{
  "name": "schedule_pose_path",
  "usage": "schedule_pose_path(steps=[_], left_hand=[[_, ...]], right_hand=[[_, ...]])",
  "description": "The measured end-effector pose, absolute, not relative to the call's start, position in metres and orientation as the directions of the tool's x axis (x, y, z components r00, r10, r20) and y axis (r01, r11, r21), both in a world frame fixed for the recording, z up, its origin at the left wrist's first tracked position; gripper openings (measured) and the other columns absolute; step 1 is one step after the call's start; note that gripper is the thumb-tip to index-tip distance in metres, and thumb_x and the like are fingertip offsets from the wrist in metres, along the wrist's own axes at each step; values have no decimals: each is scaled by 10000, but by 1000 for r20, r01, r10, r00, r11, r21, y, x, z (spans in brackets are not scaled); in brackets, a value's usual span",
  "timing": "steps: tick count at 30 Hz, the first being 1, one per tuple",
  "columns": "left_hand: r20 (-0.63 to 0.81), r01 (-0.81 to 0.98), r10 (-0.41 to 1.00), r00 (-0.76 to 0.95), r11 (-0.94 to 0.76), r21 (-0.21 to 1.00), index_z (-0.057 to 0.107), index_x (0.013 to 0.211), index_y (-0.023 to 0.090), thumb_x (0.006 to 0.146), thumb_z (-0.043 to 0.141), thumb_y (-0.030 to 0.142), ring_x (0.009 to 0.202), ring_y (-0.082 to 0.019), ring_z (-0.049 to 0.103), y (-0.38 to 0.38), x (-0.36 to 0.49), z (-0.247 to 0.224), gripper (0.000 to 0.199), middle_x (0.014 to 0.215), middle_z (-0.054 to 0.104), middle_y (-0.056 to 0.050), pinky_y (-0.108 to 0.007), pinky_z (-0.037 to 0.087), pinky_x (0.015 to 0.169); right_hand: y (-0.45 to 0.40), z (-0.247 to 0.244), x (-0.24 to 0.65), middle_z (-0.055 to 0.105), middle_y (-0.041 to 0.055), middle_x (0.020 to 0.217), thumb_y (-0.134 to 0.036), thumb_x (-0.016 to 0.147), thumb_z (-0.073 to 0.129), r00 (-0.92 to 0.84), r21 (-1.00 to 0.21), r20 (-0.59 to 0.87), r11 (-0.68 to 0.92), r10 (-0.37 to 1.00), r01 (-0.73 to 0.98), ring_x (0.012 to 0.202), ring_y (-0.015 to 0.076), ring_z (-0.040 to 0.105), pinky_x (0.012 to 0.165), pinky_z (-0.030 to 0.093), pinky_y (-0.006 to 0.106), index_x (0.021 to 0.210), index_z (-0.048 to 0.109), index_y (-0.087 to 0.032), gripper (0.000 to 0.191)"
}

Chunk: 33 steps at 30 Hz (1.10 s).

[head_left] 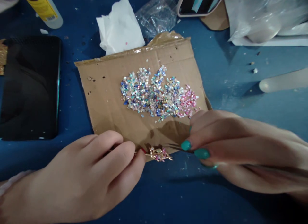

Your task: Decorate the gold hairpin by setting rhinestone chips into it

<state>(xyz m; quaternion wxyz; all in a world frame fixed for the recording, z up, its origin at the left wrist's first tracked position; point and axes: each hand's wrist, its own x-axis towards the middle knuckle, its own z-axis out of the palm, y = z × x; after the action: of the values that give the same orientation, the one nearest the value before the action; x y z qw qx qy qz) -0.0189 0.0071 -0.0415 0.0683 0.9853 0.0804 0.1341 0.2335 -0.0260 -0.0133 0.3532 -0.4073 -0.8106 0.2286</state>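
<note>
Between the thumb and fingers of my left hand [106, 172] is the thin stem of a small gold-coloured ornament [160, 154], set with pink and pale pieces. It is over the near edge of a cardboard sheet [113, 121]; my fingers cover most of the stem. My right hand [231, 140] is closed on metal tweezers [174, 147], their tips pointing left, close above the ornament. Whether the tips touch it or pinch a chip, I cannot tell. Beyond both hands, a pile of tiny shiny chips [154, 95] lies on the cardboard, mostly blue and white, with pink ones at its right.
A dark tablet-like slab [30, 89] lies at the left, below a yellow-labelled bottle [47, 9]. Behind the cardboard are a folded white tissue [121, 28] and crumpled clear plastic [157, 17]. A plastic-wrapped package [267, 18] and a pale rounded stick [284, 81] are at the right.
</note>
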Motion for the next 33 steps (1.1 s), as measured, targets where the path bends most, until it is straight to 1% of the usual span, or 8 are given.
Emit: schedule_pose_path(steps=[3, 4, 7, 11, 17, 22, 27, 33], left_hand=[[264, 134, 171, 949, -979, 152, 579, 1151, 140, 939, 415, 124, 940, -228, 532, 8, -18, -42, 268, 1038, 562, -48, -382, 445, 752], [263, 133, 169, 950, -980, 151, 579, 1155, 139, 939, 414, 122, 942, -227, 534, 7, -18, -42, 273, 1042, 565, -48, -382, 446, 750], [269, 132, 166, 949, -981, 141, 585, 1152, 138, 939, 416, 120, 945, -225, 538, 7, -19, -42, 273, 1038, 574, -47, -383, 450, 748], [277, 139, 178, 944, -978, 152, 585, 1152, 136, 932, 443, 124, 943, -220, 533, 7, -19, -41, 262, 1033, 580, -46, -374, 460, 751], [271, 146, 182, 945, -978, 148, 587, 1155, 134, 928, 448, 115, 960, -218, 527, 8, -19, -40, 267, 1056, 572, -50, -365, 473, 780], [266, 137, 174, 948, -979, 151, 579, 1170, 118, 912, 493, 100, 966, -223, 515, 8, -20, -42, 272, 1070, 545, -65, -376, 501, 784], [254, 135, 165, 953, -982, 131, 573, 1178, 125, 918, 477, 104, 981, -218, 506, 8, -19, -43, 278, 1079, 528, -67, -368, 543, 768], [252, 148, 179, 951, -980, 136, 580, 1170, 133, 910, 494, 105, 962, -224, 522, 7, -18, -42, 276, 1076, 533, -64, -372, 538, 744]], right_hand=[[-31, -25, 245, 647, 20, 706, -142, 919, 515, -443, -708, 363, 552, 820, 441, 717, 81, 659, 687, 583, 192, 855, 561, -181, 88], [-33, -28, 248, 631, 18, 734, -89, 894, 523, -425, -710, 375, 550, 824, 439, 746, 85, 642, 699, 577, 214, 892, 550, -179, 94], [-37, -37, 252, 624, 40, 836, 19, 820, 531, -389, -680, 424, 571, 818, 460, 836, 127, 620, 712, 566, 291, 998, 530, -175, 264], [-36, -41, 250, 641, 48, 880, 125, 730, 565, -377, -655, 509, 632, 774, 414, 854, 161, 626, 715, 559, 337, 1156, 495, -195, 537], [-32, -41, 246, 645, 65, 811, 76, 757, 587, -337, -675, 469, 577, 816, 459, 790, 159, 631, 695, 542, 326, 967, 587, -138, 301], [-32, -41, 245, 652, 63, 795, 82, 752, 591, -343, -647, 513, 617, 787, 448, 768, 153, 635, 675, 534, 311, 954, 596, -131, 294], [-33, -42, 245, 646, 36, 796, 31, 786, 574, -337, -657, 489, 595, 804, 463, 752, 154, 631, 655, 545, 322, 930, 599, -177, 254], [-32, -42, 244, 650, 29, 805, 27, 774, 586, -340, -648, 505, 609, 793, 459, 763, 166, 634, 662, 558, 337, 937, 604, -195, 276]])
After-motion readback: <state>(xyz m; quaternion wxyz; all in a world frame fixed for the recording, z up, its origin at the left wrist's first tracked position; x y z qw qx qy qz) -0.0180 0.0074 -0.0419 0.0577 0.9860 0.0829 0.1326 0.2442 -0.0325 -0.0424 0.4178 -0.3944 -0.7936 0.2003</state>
